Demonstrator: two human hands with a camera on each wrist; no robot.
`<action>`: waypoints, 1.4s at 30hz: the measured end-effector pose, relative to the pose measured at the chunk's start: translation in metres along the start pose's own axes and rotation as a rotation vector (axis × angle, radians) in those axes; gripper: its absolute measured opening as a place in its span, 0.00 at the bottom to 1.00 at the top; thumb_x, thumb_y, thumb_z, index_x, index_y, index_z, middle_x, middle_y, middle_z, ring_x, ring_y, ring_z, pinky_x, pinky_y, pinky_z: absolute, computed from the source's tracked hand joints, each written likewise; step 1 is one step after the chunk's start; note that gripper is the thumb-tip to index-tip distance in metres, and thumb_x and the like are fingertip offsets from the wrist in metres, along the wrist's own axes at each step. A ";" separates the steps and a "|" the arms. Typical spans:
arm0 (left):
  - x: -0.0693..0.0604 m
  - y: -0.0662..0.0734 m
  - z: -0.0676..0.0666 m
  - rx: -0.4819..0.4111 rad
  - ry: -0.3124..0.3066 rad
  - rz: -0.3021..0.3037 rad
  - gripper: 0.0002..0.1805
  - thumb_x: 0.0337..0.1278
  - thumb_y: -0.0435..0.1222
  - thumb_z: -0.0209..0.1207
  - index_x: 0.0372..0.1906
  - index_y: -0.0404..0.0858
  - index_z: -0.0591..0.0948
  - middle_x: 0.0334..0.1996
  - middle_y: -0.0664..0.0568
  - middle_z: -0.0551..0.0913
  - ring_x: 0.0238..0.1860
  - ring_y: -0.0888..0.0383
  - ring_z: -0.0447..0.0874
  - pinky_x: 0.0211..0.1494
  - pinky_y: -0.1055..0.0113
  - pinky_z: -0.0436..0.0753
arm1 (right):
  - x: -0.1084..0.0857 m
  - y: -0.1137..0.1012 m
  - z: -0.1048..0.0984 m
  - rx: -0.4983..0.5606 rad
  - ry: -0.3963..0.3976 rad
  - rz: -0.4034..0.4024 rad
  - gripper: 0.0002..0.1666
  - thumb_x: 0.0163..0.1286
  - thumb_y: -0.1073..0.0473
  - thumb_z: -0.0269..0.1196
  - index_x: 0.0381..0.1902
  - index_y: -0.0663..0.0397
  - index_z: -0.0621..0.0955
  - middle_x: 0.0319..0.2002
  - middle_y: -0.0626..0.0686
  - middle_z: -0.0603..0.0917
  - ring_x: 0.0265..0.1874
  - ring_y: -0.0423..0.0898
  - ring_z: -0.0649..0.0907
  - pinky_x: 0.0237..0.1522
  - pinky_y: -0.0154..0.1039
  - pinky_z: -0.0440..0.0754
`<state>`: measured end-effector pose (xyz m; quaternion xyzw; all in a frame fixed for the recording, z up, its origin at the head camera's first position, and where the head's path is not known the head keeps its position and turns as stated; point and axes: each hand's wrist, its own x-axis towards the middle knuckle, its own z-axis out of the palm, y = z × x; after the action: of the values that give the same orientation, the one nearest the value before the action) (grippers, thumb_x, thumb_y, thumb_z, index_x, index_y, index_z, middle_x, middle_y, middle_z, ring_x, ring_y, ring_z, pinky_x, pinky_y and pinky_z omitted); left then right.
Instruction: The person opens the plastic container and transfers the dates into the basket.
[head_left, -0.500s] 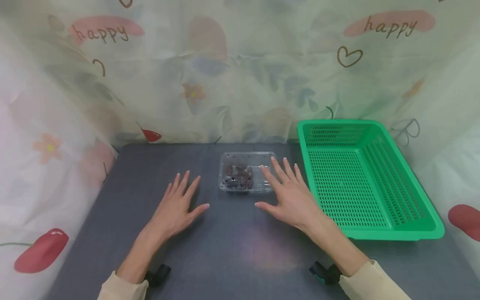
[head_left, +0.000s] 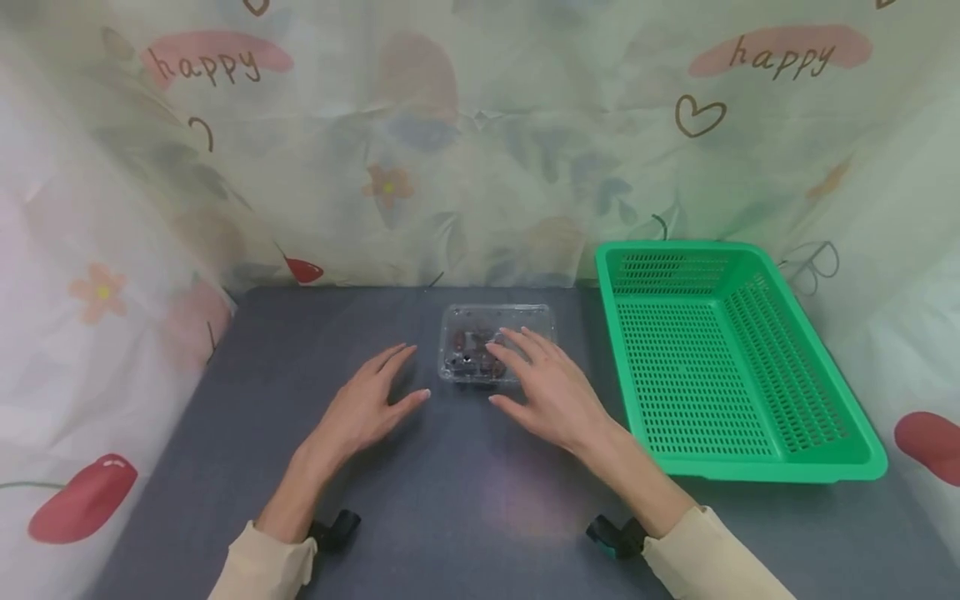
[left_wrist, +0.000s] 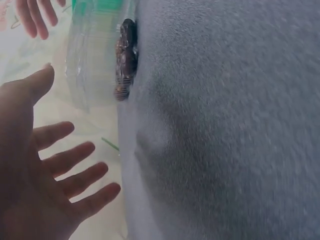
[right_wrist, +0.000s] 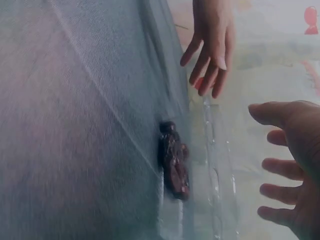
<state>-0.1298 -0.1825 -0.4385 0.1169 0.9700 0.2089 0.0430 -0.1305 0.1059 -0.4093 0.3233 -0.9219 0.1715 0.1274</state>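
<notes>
On the dark grey cloth stands a clear plastic box (head_left: pixel 454 320) with a lid. Dark brown, wrinkled pieces of fruit (head_left: pixel 467 363) that look like dates lie inside it, mostly toward its left; they also show through the wall in the left wrist view (left_wrist: pixel 126 57) and the right wrist view (right_wrist: pixel 173 165). The left hand (head_left: pixel 360 412) hovers to the box's left, fingers extended and thumb spread, holding nothing. In the head view the right hand (head_left: pixel 558 396) overlaps the box's right front part, its fingers loosely extended and the palm bare in the right wrist view. Neither hand grips the box.
A green slotted plastic basket (head_left: pixel 697 375) stands at the right, close to the right forearm. Behind and at both sides hangs a pale printed curtain (head_left: pixel 480 200). Dark cloth (head_left: pixel 465 500) covers the table surface.
Both hands have moved inward toward the box, the right one leftward over its front edge and the left one slightly rightward. Their fingers are less spread. Box and basket stay put.
</notes>
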 end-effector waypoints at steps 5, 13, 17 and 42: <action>0.006 0.001 0.003 -0.137 0.008 -0.022 0.38 0.66 0.57 0.57 0.75 0.47 0.64 0.71 0.45 0.67 0.70 0.45 0.66 0.67 0.42 0.67 | 0.010 -0.002 0.010 0.019 0.066 -0.045 0.30 0.64 0.48 0.70 0.63 0.48 0.79 0.66 0.55 0.74 0.66 0.56 0.72 0.63 0.55 0.72; 0.014 -0.001 0.005 -0.422 -0.003 -0.024 0.31 0.71 0.50 0.55 0.73 0.45 0.67 0.64 0.46 0.75 0.63 0.46 0.76 0.61 0.48 0.76 | 0.024 -0.001 0.023 0.050 0.101 -0.078 0.21 0.64 0.52 0.70 0.55 0.47 0.84 0.60 0.51 0.79 0.59 0.50 0.77 0.59 0.48 0.75; 0.016 -0.001 0.005 -0.488 -0.001 -0.027 0.29 0.71 0.48 0.56 0.72 0.44 0.68 0.62 0.46 0.78 0.58 0.48 0.81 0.55 0.51 0.80 | 0.030 0.001 0.028 0.087 0.124 -0.104 0.19 0.63 0.54 0.71 0.52 0.49 0.85 0.57 0.50 0.81 0.56 0.50 0.78 0.57 0.47 0.76; 0.032 -0.006 0.029 -1.131 -0.208 -0.192 0.16 0.72 0.33 0.55 0.57 0.27 0.76 0.49 0.37 0.83 0.48 0.50 0.85 0.53 0.59 0.82 | 0.053 -0.004 0.056 0.153 0.088 -0.134 0.10 0.60 0.57 0.73 0.41 0.46 0.88 0.39 0.47 0.80 0.40 0.47 0.78 0.46 0.43 0.76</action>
<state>-0.1585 -0.1684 -0.4689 0.0071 0.7047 0.6769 0.2127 -0.1746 0.0514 -0.4413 0.3853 -0.8759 0.2465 0.1538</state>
